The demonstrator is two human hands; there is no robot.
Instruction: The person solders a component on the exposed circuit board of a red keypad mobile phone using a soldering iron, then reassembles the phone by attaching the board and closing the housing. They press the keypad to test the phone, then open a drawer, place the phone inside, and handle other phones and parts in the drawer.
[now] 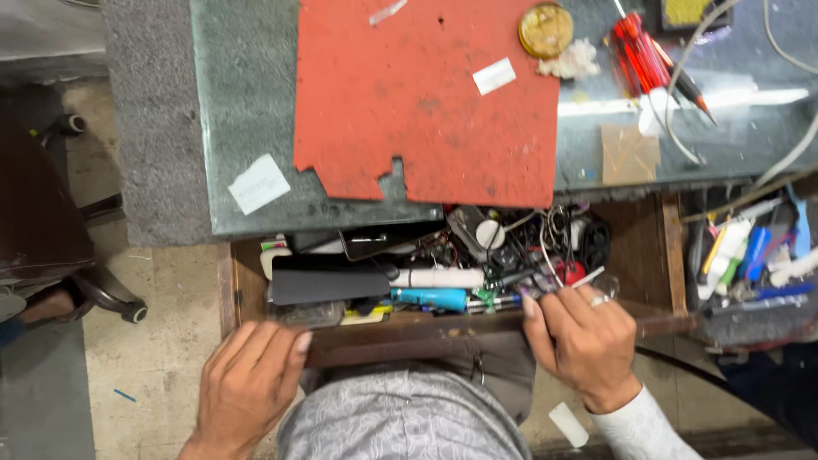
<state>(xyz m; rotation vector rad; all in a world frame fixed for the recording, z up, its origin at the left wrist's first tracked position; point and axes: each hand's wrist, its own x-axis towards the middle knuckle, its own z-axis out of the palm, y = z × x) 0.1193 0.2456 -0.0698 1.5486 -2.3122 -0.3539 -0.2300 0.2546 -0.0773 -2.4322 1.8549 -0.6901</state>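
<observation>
I log a repair workshop: worn workbench, red mat, red-handled screwdrivers, drawer crammed with tools and wires.
</observation>
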